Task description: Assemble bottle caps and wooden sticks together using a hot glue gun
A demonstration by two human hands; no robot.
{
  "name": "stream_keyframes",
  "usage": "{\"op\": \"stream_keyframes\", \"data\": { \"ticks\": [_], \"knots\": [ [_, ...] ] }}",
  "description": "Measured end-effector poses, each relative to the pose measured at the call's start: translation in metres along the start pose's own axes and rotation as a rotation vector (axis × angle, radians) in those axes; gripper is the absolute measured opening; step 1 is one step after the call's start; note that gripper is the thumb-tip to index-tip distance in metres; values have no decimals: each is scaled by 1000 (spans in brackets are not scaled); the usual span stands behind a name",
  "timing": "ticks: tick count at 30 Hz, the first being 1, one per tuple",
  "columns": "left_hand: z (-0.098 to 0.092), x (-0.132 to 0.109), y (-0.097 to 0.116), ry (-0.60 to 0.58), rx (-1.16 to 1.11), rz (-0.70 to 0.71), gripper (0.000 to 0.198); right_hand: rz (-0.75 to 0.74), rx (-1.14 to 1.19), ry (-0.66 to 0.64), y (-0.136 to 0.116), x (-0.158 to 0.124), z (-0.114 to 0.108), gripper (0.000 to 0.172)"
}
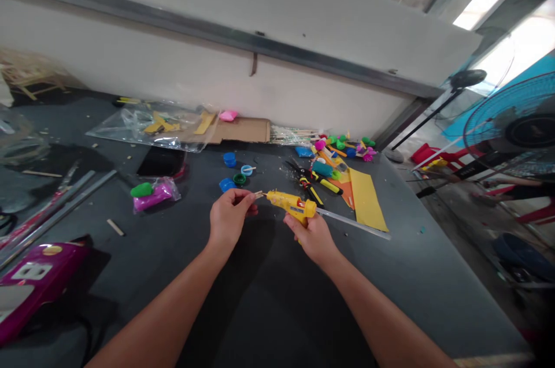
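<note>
Head view looking down on a dark gray tabletop (403, 293), with both forearms reaching in from the bottom edge. The left hand (229, 219) pinches a small wooden stick (259, 195) between thumb and fingertips, with the stick's end just beside the nozzle of a yellow glue gun (289, 204); at this size, I can't tell whether they touch. The right hand (310, 239) is closed around the gun's handle. Held just right of center in the frame, the gun lies on its side, nozzle pointing left at the stick, its long axis nearly level and dipping slightly to the right. A long clear glue stick (353, 223) extends that line from the gun's back end, stopping near a yellow paper strip (366, 200). Above the gun lie scissors (306, 186) with yellow-and-black handles. Blue bottle caps (229, 159) sit above the left hand, and a packet of pink clay (152, 196) lies farther left.
</note>
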State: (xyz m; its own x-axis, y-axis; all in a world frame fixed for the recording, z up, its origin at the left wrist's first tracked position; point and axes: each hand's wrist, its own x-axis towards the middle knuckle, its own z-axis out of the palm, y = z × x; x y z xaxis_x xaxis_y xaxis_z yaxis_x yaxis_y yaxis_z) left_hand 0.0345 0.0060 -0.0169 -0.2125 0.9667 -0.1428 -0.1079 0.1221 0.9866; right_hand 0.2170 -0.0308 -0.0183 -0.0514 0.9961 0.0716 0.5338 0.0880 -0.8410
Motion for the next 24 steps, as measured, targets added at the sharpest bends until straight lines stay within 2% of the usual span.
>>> {"op": "stream_keyframes", "data": {
  "ticks": [12, 24],
  "knots": [
    [2, -1, 0, -32, -85, 17, 19, -83, -183, 31, -12, -3, -4, 27],
    [2, 0, 1, 6, -89, 11, 20, -129, -207, 52, -16, -4, -6, 29]
  ]
}}
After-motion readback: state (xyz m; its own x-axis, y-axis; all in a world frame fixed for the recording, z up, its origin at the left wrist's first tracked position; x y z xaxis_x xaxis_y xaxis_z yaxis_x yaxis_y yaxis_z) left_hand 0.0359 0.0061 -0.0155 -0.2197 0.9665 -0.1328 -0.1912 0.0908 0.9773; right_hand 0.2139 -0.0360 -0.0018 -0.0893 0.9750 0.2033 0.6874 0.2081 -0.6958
